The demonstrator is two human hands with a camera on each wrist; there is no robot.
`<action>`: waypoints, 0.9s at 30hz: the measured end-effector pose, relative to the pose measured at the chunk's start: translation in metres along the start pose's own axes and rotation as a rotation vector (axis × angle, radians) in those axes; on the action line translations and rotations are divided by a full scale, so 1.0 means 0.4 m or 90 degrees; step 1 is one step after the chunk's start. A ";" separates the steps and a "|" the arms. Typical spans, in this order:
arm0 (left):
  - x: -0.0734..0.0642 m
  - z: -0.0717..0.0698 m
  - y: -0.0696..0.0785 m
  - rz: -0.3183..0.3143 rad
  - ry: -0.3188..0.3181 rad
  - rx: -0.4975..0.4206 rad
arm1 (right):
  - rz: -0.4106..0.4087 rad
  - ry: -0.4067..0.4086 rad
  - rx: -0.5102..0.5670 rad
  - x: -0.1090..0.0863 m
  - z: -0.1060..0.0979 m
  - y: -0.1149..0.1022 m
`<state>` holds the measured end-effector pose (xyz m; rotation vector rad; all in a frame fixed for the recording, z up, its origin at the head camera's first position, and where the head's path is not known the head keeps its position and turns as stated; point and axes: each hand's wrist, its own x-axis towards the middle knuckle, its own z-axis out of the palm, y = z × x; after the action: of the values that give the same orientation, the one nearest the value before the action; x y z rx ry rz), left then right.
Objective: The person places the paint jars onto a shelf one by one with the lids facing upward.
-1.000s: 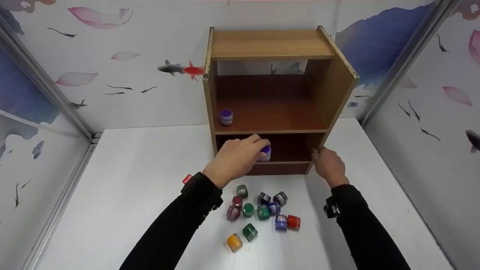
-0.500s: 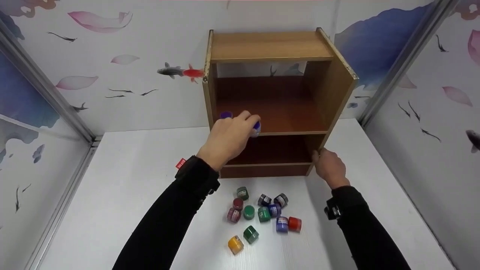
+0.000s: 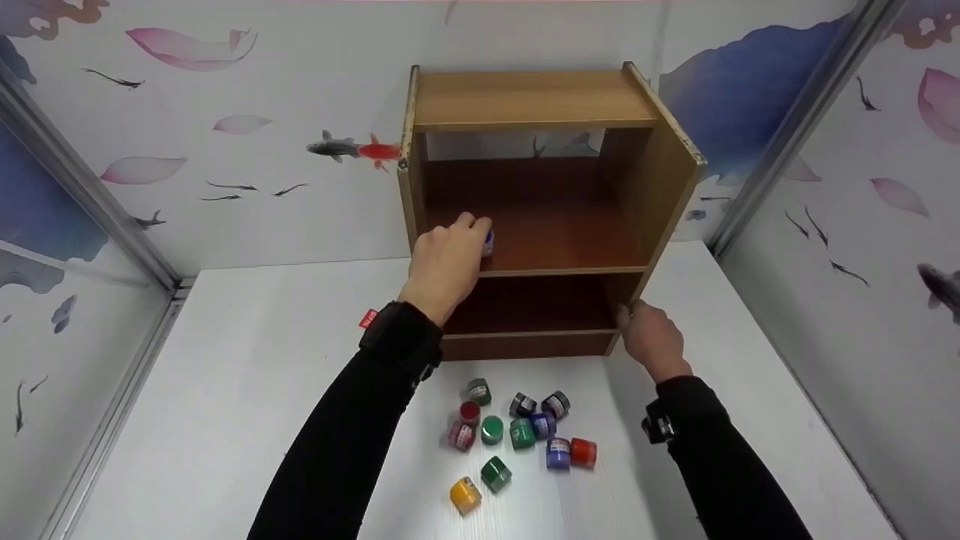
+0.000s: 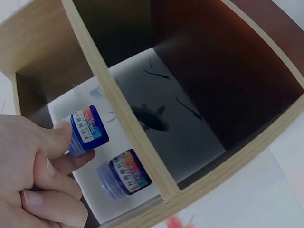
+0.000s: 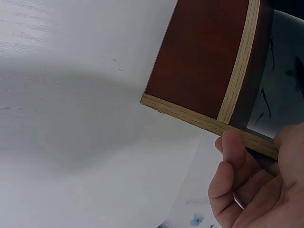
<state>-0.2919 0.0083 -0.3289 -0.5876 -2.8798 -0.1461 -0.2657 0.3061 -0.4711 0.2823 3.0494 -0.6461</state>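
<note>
Leftward since the previous frame, the left hand is moving, pinching a blue-lidded paint jar in the upper compartment, frame centre. Nearest, assorted jars are resting on the tabletop, lower centre. Beyond, the right hand is gripping the wooden cabinet's right edge; farther, a second jar is sitting near the first.
</note>
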 end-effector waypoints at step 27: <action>0.006 0.021 -0.021 -0.007 -0.001 -0.001 | 0.008 -0.006 0.001 0.001 0.003 0.002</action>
<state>-0.2989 0.0027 -0.3370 -0.5718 -2.8846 -0.1497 -0.2661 0.3063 -0.4726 0.2968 3.0360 -0.6470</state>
